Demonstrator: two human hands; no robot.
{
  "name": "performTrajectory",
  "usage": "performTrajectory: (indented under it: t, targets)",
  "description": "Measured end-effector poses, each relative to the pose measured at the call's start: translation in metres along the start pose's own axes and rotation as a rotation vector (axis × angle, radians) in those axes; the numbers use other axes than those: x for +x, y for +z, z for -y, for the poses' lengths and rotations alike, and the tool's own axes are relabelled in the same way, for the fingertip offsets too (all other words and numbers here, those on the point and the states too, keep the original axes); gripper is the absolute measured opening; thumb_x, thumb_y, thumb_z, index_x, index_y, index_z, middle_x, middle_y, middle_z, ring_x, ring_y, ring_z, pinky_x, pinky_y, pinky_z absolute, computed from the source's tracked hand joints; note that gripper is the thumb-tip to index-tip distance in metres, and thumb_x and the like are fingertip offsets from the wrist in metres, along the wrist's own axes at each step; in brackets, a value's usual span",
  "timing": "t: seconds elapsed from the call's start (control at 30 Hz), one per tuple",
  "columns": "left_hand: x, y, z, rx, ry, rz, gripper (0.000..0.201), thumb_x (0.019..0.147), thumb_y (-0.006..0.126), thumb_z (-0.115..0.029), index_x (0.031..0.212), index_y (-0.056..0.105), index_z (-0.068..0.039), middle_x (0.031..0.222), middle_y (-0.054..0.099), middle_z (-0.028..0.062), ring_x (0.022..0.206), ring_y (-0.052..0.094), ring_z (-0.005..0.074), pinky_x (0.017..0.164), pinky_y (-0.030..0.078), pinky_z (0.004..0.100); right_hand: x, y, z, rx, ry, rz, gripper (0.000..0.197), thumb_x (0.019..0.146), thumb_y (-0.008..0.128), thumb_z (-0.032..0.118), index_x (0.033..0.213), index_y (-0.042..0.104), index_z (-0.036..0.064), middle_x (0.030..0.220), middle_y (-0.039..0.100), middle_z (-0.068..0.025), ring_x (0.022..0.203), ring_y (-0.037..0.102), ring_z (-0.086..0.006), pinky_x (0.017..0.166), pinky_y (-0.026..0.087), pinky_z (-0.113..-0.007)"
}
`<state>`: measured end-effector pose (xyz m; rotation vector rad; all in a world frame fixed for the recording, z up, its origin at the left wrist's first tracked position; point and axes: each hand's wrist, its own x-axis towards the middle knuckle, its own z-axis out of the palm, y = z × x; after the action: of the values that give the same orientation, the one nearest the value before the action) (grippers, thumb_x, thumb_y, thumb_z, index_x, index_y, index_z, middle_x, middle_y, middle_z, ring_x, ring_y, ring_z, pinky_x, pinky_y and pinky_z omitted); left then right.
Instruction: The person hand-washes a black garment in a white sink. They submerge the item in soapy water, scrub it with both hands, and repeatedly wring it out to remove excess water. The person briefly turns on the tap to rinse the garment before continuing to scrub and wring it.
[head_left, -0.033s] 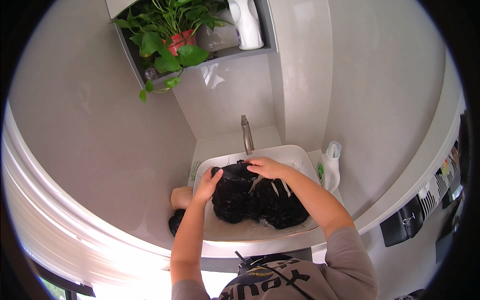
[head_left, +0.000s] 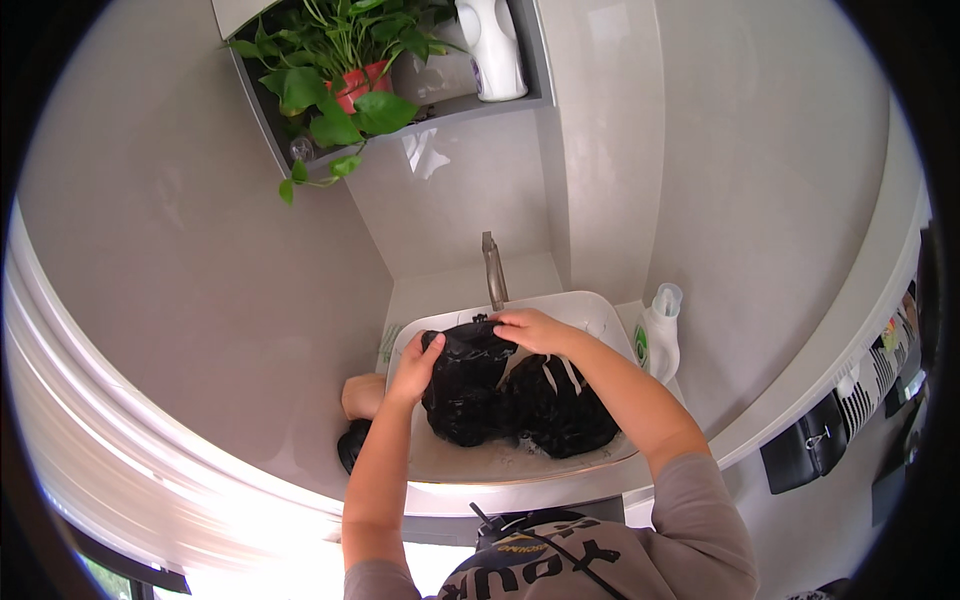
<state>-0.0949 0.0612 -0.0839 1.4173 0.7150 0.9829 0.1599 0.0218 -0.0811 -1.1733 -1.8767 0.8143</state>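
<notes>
Looking down through the head view, I have the white basin at the centre of the frame, holding a dark heap of black cloth that looks wet and bunches into two lobes, pale cords lying over the right one; I cannot tell whether it is one piece or several. My left hand pinches the cloth's upper left corner between thumb and fingers, and my right hand pinches the same raised edge farther right, so a strip stretches between them. In the upper left of the frame, a grey-edged shelf holds a leafy plant in a red pot and a white jug. For moving, the faucet comes down just above my right hand, and a white bottle stands outside the basin's right rim. My right forearm crosses that side, the left one passes near a beige object, and pale basin floor shows below the cloth.
</notes>
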Motion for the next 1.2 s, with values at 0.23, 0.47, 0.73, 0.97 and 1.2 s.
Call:
performTrajectory:
  t: [0.23,0.47,0.73,0.97,1.2]
  targets:
    - [0.020,0.076,0.042,-0.430,-0.089,-0.283,0.029,0.096,0.044,-0.020,0.120,0.056,-0.007,0.112,0.061,0.0106,0.099,0.060,0.0233,0.090,0.047,0.0350,-0.019,0.006,-0.013,0.260,0.115,-0.235,0.054,0.094,0.046,0.046,0.109,0.060,-0.0033,0.102,0.063,-0.0153,0.095,0.057,-0.0213,0.084,0.044,-0.033]
    - [0.024,0.103,0.103,-0.731,-0.463,-0.305,0.039,0.098,0.041,-0.036,0.116,0.057,-0.005,0.111,0.062,0.0099,0.100,0.060,0.0245,0.087,0.049,0.0399,-0.049,0.061,-0.043,-0.088,0.255,-0.326,0.068,0.083,0.061,0.052,0.123,0.052,-0.0020,0.118,0.057,-0.0228,0.110,0.054,-0.0367,0.095,0.041,-0.041]
    - [0.017,0.091,0.111,-0.681,-0.498,-0.268,0.050,0.096,0.043,-0.043,0.122,0.053,-0.002,0.119,0.058,0.0127,0.106,0.056,0.0273,0.091,0.046,0.0392,-0.046,0.072,-0.007,-0.707,-0.168,-0.474,0.035,0.081,0.062,0.037,0.066,0.064,0.0052,0.076,0.056,-0.0094,0.079,0.055,-0.0309,0.070,0.047,-0.041]
    - [0.015,0.105,0.109,-0.475,-0.537,-0.333,0.036,0.093,0.050,-0.032,0.114,0.056,-0.003,0.112,0.059,0.0100,0.101,0.056,0.0240,0.087,0.045,0.0373,-0.038,0.071,-0.024,-0.834,-0.094,-0.613,0.025,0.076,0.065,0.022,0.056,0.063,0.0067,0.068,0.054,-0.0067,0.076,0.055,-0.0258,0.070,0.041,-0.041]
    - [-0.001,0.124,0.052,-0.405,-0.577,-0.366,0.031,0.093,0.050,-0.029,0.109,0.060,-0.006,0.100,0.063,0.0106,0.089,0.060,0.0225,0.076,0.049,0.0354,-0.035,0.066,-0.026,-0.821,0.006,-0.600,0.020,0.075,0.066,0.020,0.060,0.064,0.0071,0.075,0.055,-0.0063,0.079,0.055,-0.0257,0.075,0.041,-0.041]
